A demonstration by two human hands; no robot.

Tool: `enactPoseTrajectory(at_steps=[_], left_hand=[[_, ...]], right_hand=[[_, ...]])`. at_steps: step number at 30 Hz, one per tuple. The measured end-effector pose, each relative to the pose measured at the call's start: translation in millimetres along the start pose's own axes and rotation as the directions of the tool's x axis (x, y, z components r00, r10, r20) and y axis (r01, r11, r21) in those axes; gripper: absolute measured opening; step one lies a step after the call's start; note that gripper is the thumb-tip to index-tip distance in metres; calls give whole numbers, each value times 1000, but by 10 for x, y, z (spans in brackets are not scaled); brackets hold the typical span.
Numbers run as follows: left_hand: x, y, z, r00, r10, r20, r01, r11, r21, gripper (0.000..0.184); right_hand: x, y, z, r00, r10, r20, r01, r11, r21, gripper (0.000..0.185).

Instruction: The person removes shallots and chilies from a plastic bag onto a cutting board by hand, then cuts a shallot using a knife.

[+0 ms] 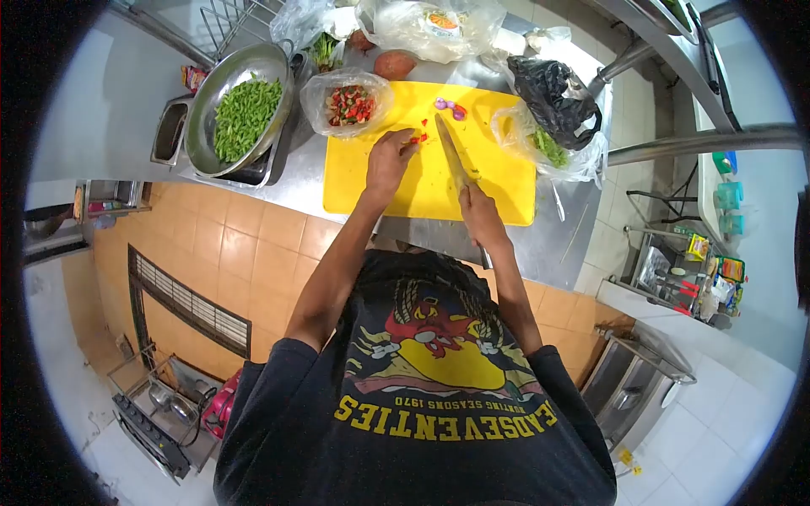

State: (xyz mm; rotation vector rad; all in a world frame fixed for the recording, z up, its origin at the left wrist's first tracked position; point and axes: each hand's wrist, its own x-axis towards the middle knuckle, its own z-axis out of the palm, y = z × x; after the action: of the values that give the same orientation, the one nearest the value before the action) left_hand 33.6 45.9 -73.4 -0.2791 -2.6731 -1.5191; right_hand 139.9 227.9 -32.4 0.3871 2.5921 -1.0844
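A large knife (452,153) is gripped by its handle in my right hand (483,217), its long blade angled away from me over the yellow cutting board (359,192). My left hand (389,162) rests over the board's left half, fingers curled together at small red chopped pieces (419,138); whether it pinches one is hidden. Peeled shallots (450,107), purple-red, lie near the knife's tip. Beyond my left hand, a bowl in clear plastic (315,91) holds chopped red and pale pieces (351,105).
A wide metal pan (196,126) of cut green vegetables (247,116) stands at left. Along the back are a brown-skinned root (395,65) and plastic bags (430,29). A black bag (553,93) and leafy greens in plastic (550,148) sit at right, near a metal rail (700,149).
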Motion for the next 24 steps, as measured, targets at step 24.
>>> enactPoseTrajectory(at_steps=[24], left_hand=[[279,-25,124,970,210,124,-233,947,219,17]], right_hand=[[-135,222,-91,1000,12,-27,-7,983,183,30]])
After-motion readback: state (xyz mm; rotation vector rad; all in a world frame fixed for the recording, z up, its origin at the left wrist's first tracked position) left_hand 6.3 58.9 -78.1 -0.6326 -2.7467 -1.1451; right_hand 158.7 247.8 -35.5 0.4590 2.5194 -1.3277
